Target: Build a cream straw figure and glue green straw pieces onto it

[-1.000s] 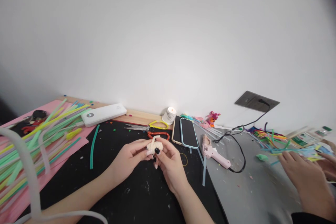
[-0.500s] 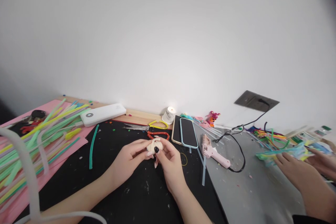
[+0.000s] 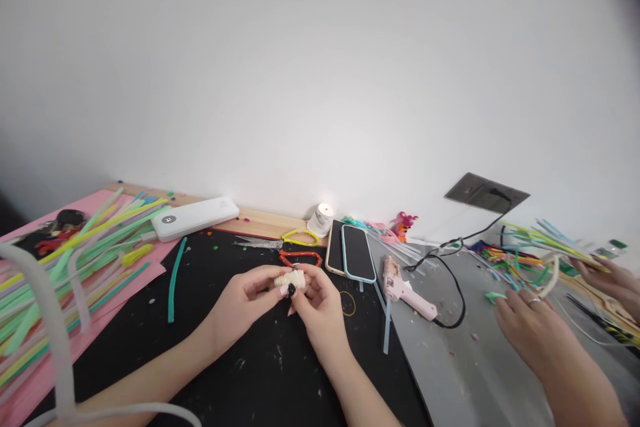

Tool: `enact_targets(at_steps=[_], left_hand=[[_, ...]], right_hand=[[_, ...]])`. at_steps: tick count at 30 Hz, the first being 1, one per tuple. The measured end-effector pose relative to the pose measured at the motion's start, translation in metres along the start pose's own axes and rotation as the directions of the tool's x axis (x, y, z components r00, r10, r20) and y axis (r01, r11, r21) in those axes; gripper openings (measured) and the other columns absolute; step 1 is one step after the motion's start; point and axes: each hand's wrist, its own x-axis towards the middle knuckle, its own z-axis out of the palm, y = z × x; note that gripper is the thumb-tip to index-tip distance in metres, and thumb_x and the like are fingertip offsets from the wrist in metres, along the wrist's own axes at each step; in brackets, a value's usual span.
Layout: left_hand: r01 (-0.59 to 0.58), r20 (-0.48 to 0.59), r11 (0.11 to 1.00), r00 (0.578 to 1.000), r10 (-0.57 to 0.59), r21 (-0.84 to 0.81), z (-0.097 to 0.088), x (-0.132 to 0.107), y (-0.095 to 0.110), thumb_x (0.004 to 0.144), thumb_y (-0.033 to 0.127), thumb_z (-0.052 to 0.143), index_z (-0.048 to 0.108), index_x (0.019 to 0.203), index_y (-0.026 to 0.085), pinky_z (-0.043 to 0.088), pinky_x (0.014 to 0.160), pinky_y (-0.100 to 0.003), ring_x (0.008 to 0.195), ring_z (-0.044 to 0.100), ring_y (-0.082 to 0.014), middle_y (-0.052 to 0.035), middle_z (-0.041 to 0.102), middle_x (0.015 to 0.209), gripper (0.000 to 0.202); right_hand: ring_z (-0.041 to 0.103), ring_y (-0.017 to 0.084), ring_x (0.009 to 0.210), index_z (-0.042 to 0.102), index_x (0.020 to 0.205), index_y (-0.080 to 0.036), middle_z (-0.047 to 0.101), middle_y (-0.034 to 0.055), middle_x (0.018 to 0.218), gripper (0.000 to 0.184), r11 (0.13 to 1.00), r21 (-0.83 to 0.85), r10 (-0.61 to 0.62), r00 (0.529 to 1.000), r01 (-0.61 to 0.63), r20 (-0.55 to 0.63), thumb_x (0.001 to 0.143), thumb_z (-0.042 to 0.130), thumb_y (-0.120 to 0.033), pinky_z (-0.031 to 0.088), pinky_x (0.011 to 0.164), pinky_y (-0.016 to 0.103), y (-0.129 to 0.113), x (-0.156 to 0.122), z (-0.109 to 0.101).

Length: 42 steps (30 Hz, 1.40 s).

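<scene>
A small cream coil point(image 3: 296, 277), apparently a tightly wound pipe cleaner, is held between both hands above the black mat point(image 3: 270, 373). The fingertips of my left hand point(image 3: 245, 303) pinch its left end. My right hand point(image 3: 320, 303), with a black thumbnail, grips the other side, thumb in front and fingers curled behind. Just beyond my fingers lie scissors point(image 3: 300, 257) with red and yellow handles. A teal pipe cleaner point(image 3: 177, 280) rests on the mat to the left. My fingers partly cover the coil's lower side.
Pastel pipe cleaners point(image 3: 95, 260) cover pink paper at left beside a white power bank point(image 3: 195, 218). Two phones, one in a blue case point(image 3: 359, 253), a paper cup point(image 3: 321, 220) and a pink glue gun point(image 3: 407, 290) stand right of centre. Another person's hands point(image 3: 535, 330) work at far right.
The cream coil has turned in my fingers, so its ridged side now lies sideways. The other person's hands have moved apart, one lifting a bunch of pipe cleaners.
</scene>
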Motion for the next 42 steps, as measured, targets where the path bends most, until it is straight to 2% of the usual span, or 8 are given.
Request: enact_targets(at_steps=[11,15,18,22,25,29,33,42], left_hand=[[0.071,-0.057,0.997,0.996,-0.073,-0.039,-0.001,0.002,-0.003,0.072,0.027,0.069,0.069,0.098,0.015,0.052,0.086,-0.035,0.094,0.068,-0.0248,-0.0079,0.074,0.1,0.028],[0.078,-0.091,0.996,0.993,-0.074,0.043,-0.003,0.004,-0.005,0.072,0.027,0.067,0.069,0.098,0.014,0.053,0.083,-0.035,0.09,0.068,-0.0245,-0.0088,0.074,0.096,0.029],[0.022,-0.124,0.973,0.992,0.007,0.231,-0.003,0.003,-0.003,0.072,0.024,0.064,0.07,0.095,0.014,0.054,0.075,-0.032,0.083,0.068,-0.0233,-0.0088,0.073,0.092,0.026],[-0.109,-0.094,0.853,0.979,0.181,0.51,-0.004,0.0,0.003,0.073,0.022,0.059,0.071,0.092,0.017,0.053,0.066,-0.026,0.074,0.065,-0.0185,-0.0063,0.069,0.091,0.023],[-0.187,-0.028,0.779,0.967,0.253,0.598,-0.006,0.0,0.002,0.076,0.021,0.055,0.071,0.095,0.019,0.052,0.067,-0.026,0.076,0.064,-0.0179,-0.0055,0.068,0.092,0.025],[-0.227,0.025,0.719,0.959,0.281,0.657,-0.009,0.001,-0.002,0.077,0.02,0.054,0.07,0.097,0.02,0.051,0.069,-0.026,0.077,0.063,-0.0177,-0.0056,0.067,0.091,0.026],[-0.239,0.041,0.697,0.957,0.288,0.676,-0.008,0.001,-0.003,0.078,0.019,0.054,0.07,0.097,0.019,0.051,0.071,-0.025,0.077,0.063,-0.0168,-0.0056,0.066,0.09,0.025],[-0.24,0.057,0.682,0.958,0.28,0.691,-0.008,0.001,-0.002,0.078,0.019,0.053,0.07,0.097,0.019,0.05,0.072,-0.024,0.077,0.062,-0.0162,-0.0051,0.066,0.09,0.025]], right_hand=[[0.055,0.014,0.074,0.057,0.106,-0.018,0.059,0.0037,0.089,0.031,0.995,-0.07,0.076,0.991,-0.068,0.113,0.076,0.059,-0.021,0.051,0.057,0.024,-0.006,0.002,-0.005],[0.053,0.014,0.07,0.059,0.105,-0.019,0.058,0.0049,0.091,0.025,0.965,-0.259,-0.035,0.999,0.037,0.015,0.082,0.051,-0.026,0.048,0.057,0.025,-0.013,0.003,-0.013],[0.051,0.013,0.066,0.061,0.096,-0.019,0.056,0.0033,0.084,0.017,0.829,-0.523,-0.242,0.97,0.196,-0.02,0.084,0.05,-0.023,0.043,0.056,0.024,-0.018,0.002,-0.021],[0.049,0.014,0.063,0.061,0.085,-0.018,0.055,0.0024,0.077,0.011,0.616,-0.713,-0.384,0.918,0.334,0.099,0.084,0.049,-0.018,0.039,0.056,0.024,-0.026,0.0,-0.027],[0.051,0.015,0.068,0.057,0.081,-0.019,0.055,0.0027,0.078,0.013,0.515,-0.776,-0.331,0.92,0.363,0.21,0.086,0.046,-0.015,0.04,0.062,0.025,-0.031,-0.002,-0.025],[0.052,0.015,0.072,0.054,0.083,-0.02,0.055,0.002,0.08,0.016,0.387,-0.843,-0.172,0.928,0.372,0.331,0.089,0.04,-0.014,0.039,0.065,0.024,-0.035,-0.004,-0.023],[0.051,0.014,0.07,0.052,0.083,-0.02,0.054,0.0009,0.08,0.016,0.271,-0.888,-0.08,0.928,0.373,0.365,0.091,0.039,-0.016,0.037,0.063,0.022,-0.036,-0.003,-0.025],[0.052,0.013,0.063,0.051,0.082,-0.02,0.055,-0.0008,0.074,0.014,0.115,-0.901,-0.02,0.908,0.418,0.419,0.091,0.041,-0.016,0.031,0.056,0.022,-0.035,-0.003,-0.023]])
